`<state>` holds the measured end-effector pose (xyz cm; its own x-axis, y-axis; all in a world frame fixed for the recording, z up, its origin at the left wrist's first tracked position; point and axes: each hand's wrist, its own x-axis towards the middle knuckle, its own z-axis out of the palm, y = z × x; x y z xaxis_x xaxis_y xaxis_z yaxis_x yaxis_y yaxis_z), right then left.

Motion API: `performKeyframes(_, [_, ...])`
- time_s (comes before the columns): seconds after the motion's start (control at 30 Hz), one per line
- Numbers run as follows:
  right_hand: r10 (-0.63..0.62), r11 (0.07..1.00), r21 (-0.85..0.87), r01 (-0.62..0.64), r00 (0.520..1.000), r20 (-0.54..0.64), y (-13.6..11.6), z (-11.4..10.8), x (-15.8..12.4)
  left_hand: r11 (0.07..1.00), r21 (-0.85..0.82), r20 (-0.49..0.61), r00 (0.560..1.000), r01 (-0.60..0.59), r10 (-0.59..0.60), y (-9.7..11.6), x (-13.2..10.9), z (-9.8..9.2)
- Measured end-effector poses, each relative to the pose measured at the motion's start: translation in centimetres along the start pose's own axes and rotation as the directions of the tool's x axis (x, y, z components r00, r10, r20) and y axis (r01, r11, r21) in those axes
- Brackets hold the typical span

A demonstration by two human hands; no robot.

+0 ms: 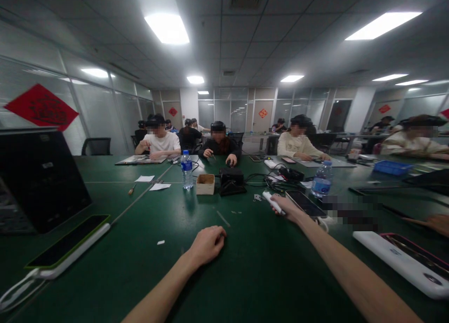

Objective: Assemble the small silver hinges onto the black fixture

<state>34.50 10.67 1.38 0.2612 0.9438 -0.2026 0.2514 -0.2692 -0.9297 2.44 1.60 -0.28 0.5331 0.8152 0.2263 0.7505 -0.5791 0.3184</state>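
Note:
My left hand [208, 243] rests on the green table [245, 276], its fingers curled in and closed, with nothing visible in them. A small white scrap [160, 242] lies to its left. Further forward and to the right, my right hand [286, 207] is closed around a white bar-shaped object [269, 199], whose far end sticks out past the fingers; its exact kind is unclear. Just beyond that object lie small metal-looking pieces [257, 197]. A dark phone [304, 203] lies beside my right hand, close to the wrist.
Ahead stand a water bottle [187, 171], an open cardboard box [205, 185] and a black device [231, 180] with cables. Another bottle [322, 180] is at right. A phone [70, 241] and black HP case [44, 178] are at left, a white device [400, 262] at right. Co-workers sit opposite.

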Motion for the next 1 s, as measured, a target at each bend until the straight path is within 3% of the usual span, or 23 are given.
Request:
performKeyframes(0.13, [-0.093, 0.977, -0.18, 0.118, 0.986, 0.139, -0.1, 3.4, -5.5, 0.996, -0.064, -0.095, 0.993, 0.065, -0.071, 0.1, 0.0, 0.0])
performKeyframes(0.2, [-0.202, 0.874, -0.383, 0.3, 0.94, 0.275, -0.2, 5.5, -8.8, 0.992, -0.097, -0.113, 0.989, 0.083, -0.094, 0.3, 0.0, -0.1])
performKeyframes(0.3, [-0.176, 0.792, -0.495, 0.357, 0.91, 0.374, -0.5, 8.2, -13.2, 0.991, -0.117, -0.084, 0.994, 0.058, -0.068, 0.5, 0.0, -0.2])
performKeyframes(0.4, [-0.201, 0.718, -0.56, 0.413, 0.894, 0.402, -0.9, 9.7, -15.6, 0.992, -0.122, -0.066, 0.997, 0.034, -0.042, 0.4, 0.1, -0.3])
performKeyframes(0.53, [-0.27, 0.645, -0.587, 0.489, 0.864, 0.424, -1.0, 10.1, -15.8, 0.986, -0.163, -0.074, 0.997, -0.012, 0.0, -0.2, 0.2, -0.2])
performKeyframes(0.63, [-0.392, 0.599, -0.572, 0.56, 0.828, 0.401, -0.5, 10.0, -14.8, 0.982, -0.183, -0.047, 0.998, -0.04, 0.031, -0.6, 0.2, -0.1])
performKeyframes(0.8, [-0.55, 0.429, -0.518, 0.74, 0.669, 0.5, 0.5, 9.7, -13.5, 0.987, -0.162, 0.003, 1.0, -0.019, 0.02, -0.4, 0.1, -0.6])
performKeyframes(1.0, [-0.546, 0.452, -0.354, 0.819, 0.568, 0.616, 0.9, 8.2, -12.6, 0.998, -0.061, 0.083, 0.996, 0.035, -0.03, -0.1, 0.0, -1.6])
